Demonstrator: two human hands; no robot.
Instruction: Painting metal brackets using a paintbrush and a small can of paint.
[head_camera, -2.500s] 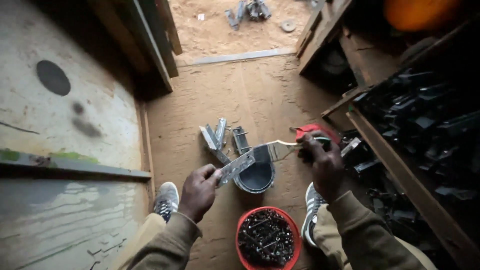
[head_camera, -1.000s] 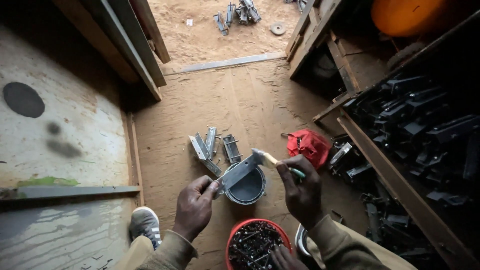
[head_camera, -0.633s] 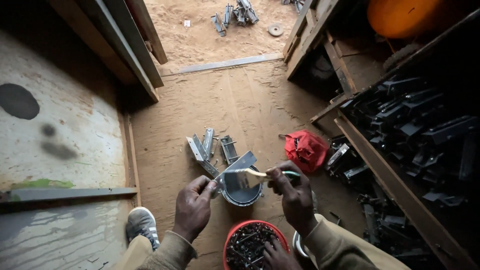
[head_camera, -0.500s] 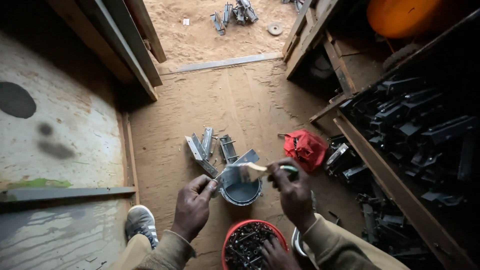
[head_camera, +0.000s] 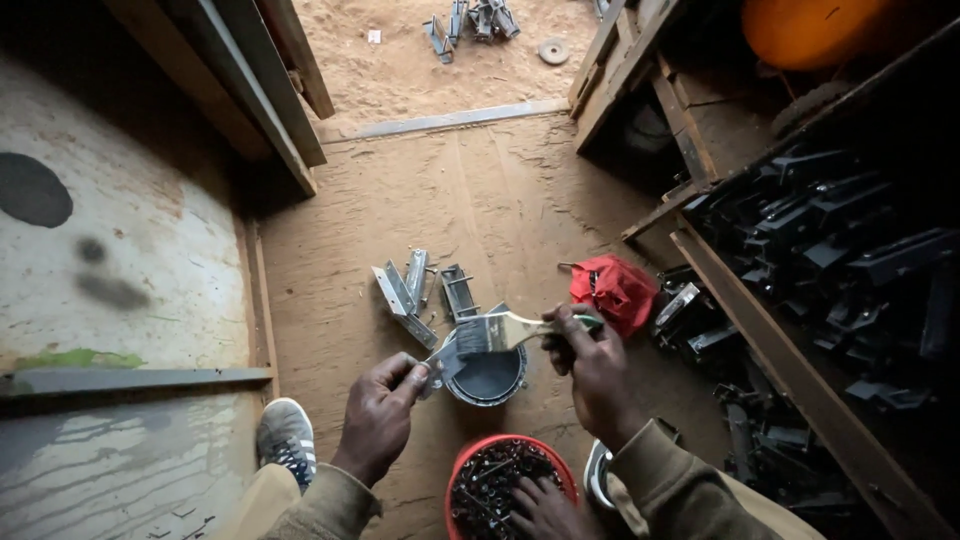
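A flat grey metal bracket (head_camera: 447, 360) is pinched in the left hand (head_camera: 380, 415) above a round can of dark paint (head_camera: 487, 372); a wooden-handled flat paintbrush (head_camera: 500, 330) is gripped by the right hand (head_camera: 590, 365), bristles laid on the bracket. Even strokes over the can are advised, so drips are caught.

Daylight pours in from the sandy ground (head_camera: 420, 60) far beyond the fingers, and it fades fast coming inward. The plywood floor (head_camera: 480, 200) ahead of the fingers is evenly lit, soft, no glare. The left hand (head_camera: 385, 415) and right hand (head_camera: 590, 365) read dim but sharp enough, fingertips clear, with only faint shadow beneath them. Off to the right of the fingers, the shelf of dark parts (head_camera: 850, 260) sinks into near black, detail lost. The top left corner is deep shadow too. Wide-angle bending shows at the edges: the wall board (head_camera: 130, 250) left of the fingers bows and smears slightly.
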